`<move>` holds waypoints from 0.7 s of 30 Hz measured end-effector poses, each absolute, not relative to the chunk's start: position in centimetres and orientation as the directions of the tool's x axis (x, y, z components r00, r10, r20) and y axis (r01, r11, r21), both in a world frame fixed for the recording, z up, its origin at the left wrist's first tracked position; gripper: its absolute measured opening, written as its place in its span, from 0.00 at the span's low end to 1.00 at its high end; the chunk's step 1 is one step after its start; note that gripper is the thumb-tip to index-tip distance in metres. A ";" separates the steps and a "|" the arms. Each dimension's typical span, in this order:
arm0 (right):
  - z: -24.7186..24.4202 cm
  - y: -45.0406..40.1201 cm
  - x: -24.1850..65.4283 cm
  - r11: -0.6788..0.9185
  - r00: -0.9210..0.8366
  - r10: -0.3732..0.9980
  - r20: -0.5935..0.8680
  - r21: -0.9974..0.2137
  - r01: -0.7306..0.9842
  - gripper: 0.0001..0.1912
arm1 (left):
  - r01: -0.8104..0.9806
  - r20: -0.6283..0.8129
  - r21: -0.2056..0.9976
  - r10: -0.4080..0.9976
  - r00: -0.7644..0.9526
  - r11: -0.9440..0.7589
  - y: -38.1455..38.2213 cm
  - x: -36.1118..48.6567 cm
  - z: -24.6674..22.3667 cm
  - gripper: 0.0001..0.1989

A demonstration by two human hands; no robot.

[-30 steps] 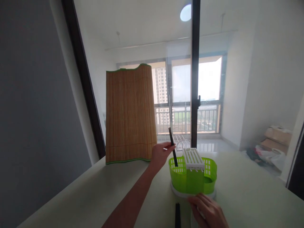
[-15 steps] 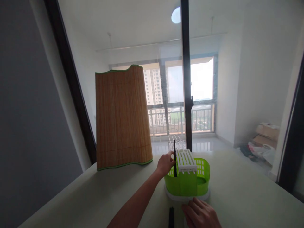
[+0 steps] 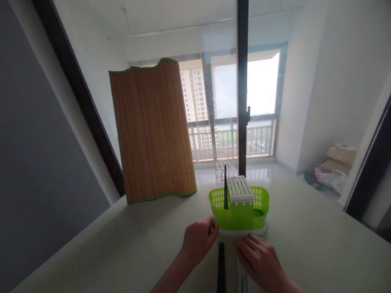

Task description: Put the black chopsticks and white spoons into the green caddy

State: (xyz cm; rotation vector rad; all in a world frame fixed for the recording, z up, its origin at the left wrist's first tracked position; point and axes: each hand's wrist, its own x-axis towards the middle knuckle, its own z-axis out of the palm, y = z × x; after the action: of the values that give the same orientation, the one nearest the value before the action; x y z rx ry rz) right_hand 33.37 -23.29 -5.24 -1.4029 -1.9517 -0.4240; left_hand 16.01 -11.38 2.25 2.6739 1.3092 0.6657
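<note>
A green basket with a white slatted rack on top stands on a white base. Thin black sticks stand upright in its left compartment. My left hand is at the basket's lower left, fingers curled; what they hold, if anything, is hidden. In front of the basket my right hand has its fingers bent together over whitish, shiny items that I cannot make out clearly. Between the hands lies a bundle of black sticks on the table.
The pale table reaches toward a glass door. A bamboo mat with green edging stands upright at the back left. Behind the glass are a wire rack and, to the right, cardboard boxes with plastic bags.
My left hand has come down from the upright black sticks to the basket's lower left, leaving them in the compartment. The view has tilted down. My right hand remains in front of the basket.
</note>
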 end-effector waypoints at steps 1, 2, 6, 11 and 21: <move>-5.2 -23.4 33.3 0.365 -0.181 0.708 0.683 -0.134 0.921 0.11 | 0.733 0.250 0.264 0.778 0.576 -0.627 -12.2 15.5 0.9 0.10; -5.2 -23.4 33.2 0.367 -0.182 0.715 0.675 -0.140 0.920 0.11 | 0.736 0.160 0.254 0.778 0.608 -0.628 -12.9 15.2 -0.4 0.10; -5.6 -23.4 33.0 0.370 -0.189 0.732 0.654 -0.149 0.917 0.11 | 0.737 -0.035 0.178 0.744 0.667 -0.653 -14.4 15.0 -3.5 0.12; -5.9 -23.4 33.0 0.357 -0.187 0.749 0.636 -0.149 0.922 0.10 | 0.774 -0.093 0.148 0.770 0.631 -0.616 -14.5 15.1 -3.3 0.12; -5.6 -23.6 32.5 0.373 -0.213 0.754 0.622 -0.139 0.917 0.11 | 0.823 -0.111 0.140 0.817 0.566 -0.551 -15.2 14.7 -2.9 0.14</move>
State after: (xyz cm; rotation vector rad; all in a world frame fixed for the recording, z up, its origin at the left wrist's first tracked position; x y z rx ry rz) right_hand 32.54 -23.56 -5.64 -1.4363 -2.0253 -0.3457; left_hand 14.73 -15.23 -2.91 2.6210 1.3864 -0.0485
